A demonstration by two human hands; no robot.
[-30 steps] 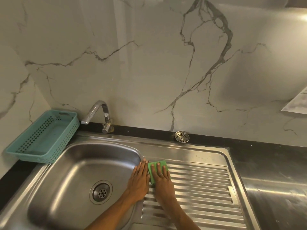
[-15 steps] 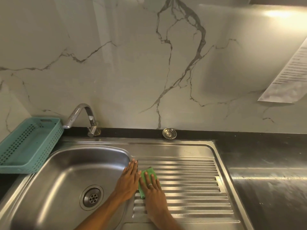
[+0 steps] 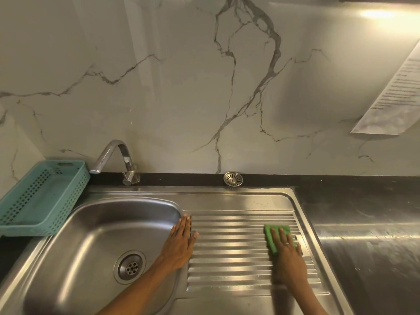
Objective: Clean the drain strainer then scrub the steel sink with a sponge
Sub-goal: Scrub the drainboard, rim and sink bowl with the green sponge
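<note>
marble-patterned wall panel (image 3: 181, 98) behind, grey-veined; dark counter (image 3: 368, 214) along its base and to the right.

right fingers (image 3: 276, 235): straight, laid flat, pressed on green sponge (image 3: 271, 237). nothing curled round or pinched. ring on one finger. right hand (image 3: 287, 253): palm down on ribbed drainboard (image 3: 231, 244), near its right edge. forearm off lower frame edge.

sponge: flat on drainboard ribs, partly covered by right fingers, far corner exposed.

left fingers (image 3: 183, 226): straight, held together, flat on steel. nothing held. left hand (image 3: 179, 244): rested on ridge between basin and drainboard, fingertips near basin's far right corner. well apart from right hand.

steel sink (image 3: 159, 192): basin (image 3: 95, 235) at left, drainboard at right. open drain (image 3: 130, 267) in basin floor, left of left wrist.

drain strainer (image 3: 233, 178): out of drain, propped against dark strip at wall base, behind drainboard, well apart from both hands.

tap (image 3: 116, 158): mounted behind basin, spout turned left.

teal perforated basket (image 3: 43, 198): left of basin, on counter.

printed sheet (image 3: 395, 94): fixed on wall at upper right, text not legible.
</note>
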